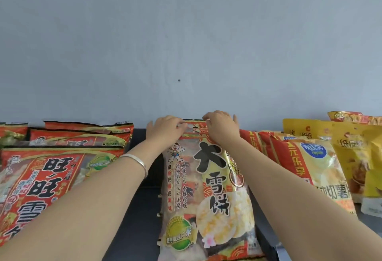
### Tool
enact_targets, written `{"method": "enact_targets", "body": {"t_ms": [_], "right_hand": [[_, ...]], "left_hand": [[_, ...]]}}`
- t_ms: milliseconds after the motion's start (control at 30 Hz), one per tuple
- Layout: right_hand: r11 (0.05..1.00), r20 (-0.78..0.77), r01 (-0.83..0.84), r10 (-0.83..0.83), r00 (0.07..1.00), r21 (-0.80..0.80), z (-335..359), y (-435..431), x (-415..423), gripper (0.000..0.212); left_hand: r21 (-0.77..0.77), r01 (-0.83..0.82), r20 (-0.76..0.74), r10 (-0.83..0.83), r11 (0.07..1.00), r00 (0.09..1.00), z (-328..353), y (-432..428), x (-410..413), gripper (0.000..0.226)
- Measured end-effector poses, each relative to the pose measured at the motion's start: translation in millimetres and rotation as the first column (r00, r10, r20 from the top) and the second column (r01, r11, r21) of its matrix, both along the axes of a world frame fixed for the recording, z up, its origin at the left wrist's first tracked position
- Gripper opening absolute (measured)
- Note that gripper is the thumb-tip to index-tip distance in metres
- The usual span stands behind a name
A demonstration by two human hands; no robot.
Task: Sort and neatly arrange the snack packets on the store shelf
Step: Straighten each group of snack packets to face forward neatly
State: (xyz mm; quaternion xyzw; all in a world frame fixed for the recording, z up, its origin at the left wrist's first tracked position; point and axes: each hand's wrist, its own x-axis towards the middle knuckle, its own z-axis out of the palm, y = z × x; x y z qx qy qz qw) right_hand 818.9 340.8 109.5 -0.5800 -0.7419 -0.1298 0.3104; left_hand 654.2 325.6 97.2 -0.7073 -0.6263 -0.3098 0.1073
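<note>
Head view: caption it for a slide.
Both hands, left and right, straighten the rice cracker packet on the shelf.

Centre packet [208,194] — 大雪饼; left packet [41,186] — 旺旺.

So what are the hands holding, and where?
Both the left hand and the right hand hold the big rice cracker packet in the middle, gripping it along its top edge.

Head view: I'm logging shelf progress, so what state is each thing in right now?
Centre rice cracker packet: lying flat, sealed, top edge held by both hands.
Left hand: on the packet's top edge.
Right hand: gripping the top edge.
Red packets: stacked overlapping on the left.
Yellow chip packets: leaning overlapped on the right.
Bracelet: on left wrist.
</note>
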Motion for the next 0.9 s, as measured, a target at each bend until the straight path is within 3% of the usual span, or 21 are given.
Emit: {"method": "enact_targets", "body": {"t_ms": [167, 300, 500, 567, 700, 800, 900], "right_hand": [[0.977, 0.088, 0.031, -0.013, 0.996, -0.212, 18, 48, -19, 0.046], [0.95, 0.154, 0.053, -0.005, 0.988, -0.307, 12, 73, -29, 0.031], [0.953, 0.111, 0.072, -0.041, 0.993, -0.293, 8, 88, -29, 0.026], [0.957, 0.078, 0.065, -0.044, 0.996, -0.284, 4, 93, -32, 0.016], [0.963, 0.028, 0.067, -0.062, 0.998, -0.262, 2, 97, -41, 0.019], [0.972, 0.008, -0.014, 0.016, 1.0, -0.233, 2, 100, -43, 0.018], [0.973, -0.019, -0.05, 0.047, 0.999, -0.226, 3, 98, -52, 0.023]], "left_hand": [[-0.097, -0.062, -0.107, 0.052, 0.993, 0.993, 8, 28, 8, 0.036], [-0.141, -0.046, -0.12, 0.029, 0.989, 0.992, -3, 41, 7, 0.036], [-0.235, -0.026, -0.13, -0.005, 0.972, 0.992, -9, 43, 8, 0.046], [-0.218, 0.001, -0.131, -0.031, 0.976, 0.991, -13, 45, 7, 0.043], [-0.165, 0.064, -0.115, -0.083, 0.984, 0.99, -18, 48, 3, 0.031], [-0.12, 0.088, -0.1, -0.101, 0.989, 0.99, -19, 50, -3, 0.018], [-0.078, 0.098, -0.098, -0.105, 0.992, 0.99, -19, 48, -14, 0.02]]}}
